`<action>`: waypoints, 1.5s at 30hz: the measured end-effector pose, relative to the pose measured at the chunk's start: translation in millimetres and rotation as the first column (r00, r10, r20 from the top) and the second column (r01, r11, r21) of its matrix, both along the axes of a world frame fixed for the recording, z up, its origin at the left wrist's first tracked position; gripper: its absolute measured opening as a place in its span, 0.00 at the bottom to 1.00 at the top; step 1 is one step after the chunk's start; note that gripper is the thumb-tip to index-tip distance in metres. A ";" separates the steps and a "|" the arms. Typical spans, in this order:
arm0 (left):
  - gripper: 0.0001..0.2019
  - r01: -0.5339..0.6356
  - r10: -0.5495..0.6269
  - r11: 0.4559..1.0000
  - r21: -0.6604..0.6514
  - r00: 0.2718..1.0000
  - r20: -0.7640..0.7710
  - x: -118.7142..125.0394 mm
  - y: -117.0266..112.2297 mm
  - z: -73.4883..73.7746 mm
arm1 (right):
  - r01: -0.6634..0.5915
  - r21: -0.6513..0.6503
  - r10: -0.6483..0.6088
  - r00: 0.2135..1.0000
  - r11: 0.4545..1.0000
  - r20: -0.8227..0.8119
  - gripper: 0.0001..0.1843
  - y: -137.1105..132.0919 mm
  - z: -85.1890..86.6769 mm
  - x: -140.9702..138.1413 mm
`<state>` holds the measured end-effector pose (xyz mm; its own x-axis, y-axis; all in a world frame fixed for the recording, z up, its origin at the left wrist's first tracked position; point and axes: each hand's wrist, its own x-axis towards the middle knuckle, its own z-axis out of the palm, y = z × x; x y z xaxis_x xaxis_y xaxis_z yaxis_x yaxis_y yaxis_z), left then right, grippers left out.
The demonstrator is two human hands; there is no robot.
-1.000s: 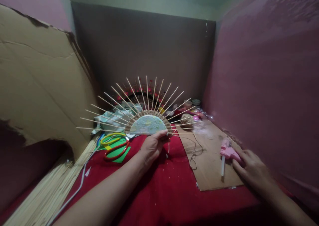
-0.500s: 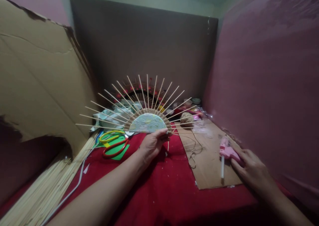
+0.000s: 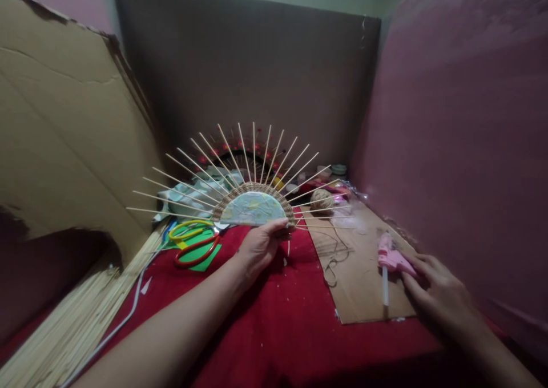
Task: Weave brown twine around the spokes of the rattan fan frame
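My left hand (image 3: 262, 244) grips a half-round fan-like piece at the right end of its straight lower edge. This piece has a pale patterned cloth centre (image 3: 252, 208), a woven brown band (image 3: 222, 202) around the curve, and several thin sticks spreading outward like rays. It is held up above the red cloth (image 3: 274, 308). On the right, my right hand (image 3: 440, 285) has its thumb and fingers around the handle of a pink glue gun (image 3: 391, 258). A white glue stick (image 3: 386, 288) juts from the gun's back, toward me. The gun is over the cardboard sheet (image 3: 359, 302).
Scissors with yellow and red handles (image 3: 197, 251) lie on green paper (image 3: 209, 261) at left. Long thin sticks (image 3: 72, 325) and a white cable (image 3: 135, 308) run alongside. Behind are a twine ball (image 3: 322, 201) and a flowered arch (image 3: 226, 148). Large cardboard (image 3: 77, 120) stands left.
The fan-like piece sits slightly higher in view, still in my left hand. My right hand and the glue gun have shifted very slightly to the right.
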<state>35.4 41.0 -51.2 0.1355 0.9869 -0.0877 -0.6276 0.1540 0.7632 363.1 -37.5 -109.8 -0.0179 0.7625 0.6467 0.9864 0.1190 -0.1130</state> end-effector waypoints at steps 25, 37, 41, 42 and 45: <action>0.01 0.026 -0.026 0.999 0.026 1.000 0.012 0.9 -3.7 1.8 | 0.011 -0.034 -0.010 0.999 0.999 0.034 0.18 1.5 -1.5 2.3; 0.01 0.021 -0.021 0.999 0.031 1.000 0.009 0.4 -4.3 2.4 | -0.025 0.018 0.025 1.000 1.000 0.001 0.17 -3.8 2.1 -0.6; 0.01 0.020 -0.021 0.999 0.032 1.000 0.015 0.7 -3.9 2.7 | -0.027 0.033 0.027 1.000 0.999 0.004 0.18 -2.8 1.4 -0.4; 0.01 0.021 -0.022 0.999 0.033 1.000 0.017 0.7 -3.8 2.8 | -0.028 0.036 0.028 1.000 0.999 0.002 0.18 -2.6 1.4 -0.7; 0.01 0.024 -0.024 0.999 0.028 1.000 0.018 0.6 -4.0 3.0 | -0.032 0.025 0.033 0.999 0.999 -0.013 0.18 -3.2 2.5 -2.3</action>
